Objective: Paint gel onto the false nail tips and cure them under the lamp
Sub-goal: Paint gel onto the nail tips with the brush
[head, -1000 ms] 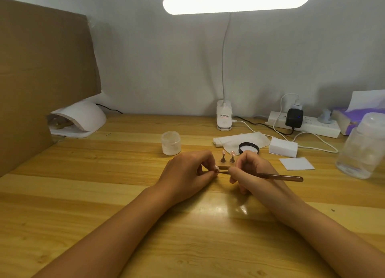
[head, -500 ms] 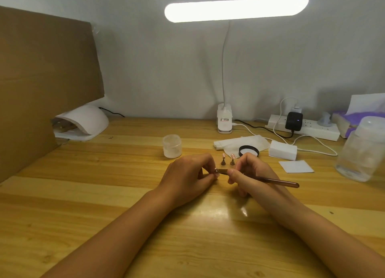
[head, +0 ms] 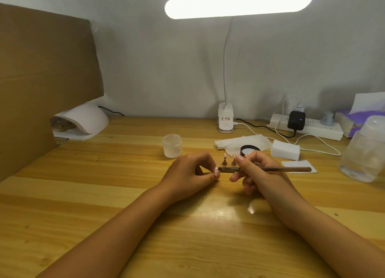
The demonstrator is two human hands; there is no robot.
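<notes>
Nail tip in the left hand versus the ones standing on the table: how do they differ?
The held nail tip is pinched by the left hand; the standing tips sit upright on small dark stands on the table, untouched. The brush in the right hand points at the held nail tip, not the standing tips. All look pale pink.

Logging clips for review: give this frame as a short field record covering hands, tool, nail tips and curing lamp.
left hand: pinches one nail tip
right hand: holds brush, bristles at that tip
tips on stands: at least two, upright behind the hands
curing lamp: far left of the table, away from both hands
stage: painting; not yet curing
</notes>
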